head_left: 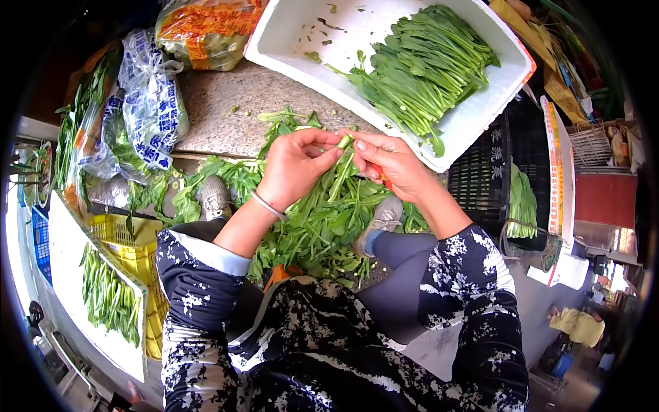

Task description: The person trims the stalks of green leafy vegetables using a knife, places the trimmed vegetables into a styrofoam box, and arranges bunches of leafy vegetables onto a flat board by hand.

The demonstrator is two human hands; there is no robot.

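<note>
My left hand [294, 168] pinches the cut end of a leafy green stalk [344, 142], whose leaves hang down toward the pile. Close against it, my right hand [397, 163] is closed around a small red-handled tool [382, 174]; its blade or tip is hidden by the fingers. The right fingertips also touch the stalk's end. Below both hands, a heap of loose green leaves and stalks [302, 226] lies on the ground between my shoes. Beyond them, a white foam box [281, 38] holds neatly layered leafy greens [432, 69].
Plastic bags of vegetables [147, 103] stand at the left, by a stone step [220, 103]. A yellow crate [130, 233] and a white box [68, 261] with greens are at lower left. At right stands a black crate [480, 172]. A person in yellow [576, 326] is farther off.
</note>
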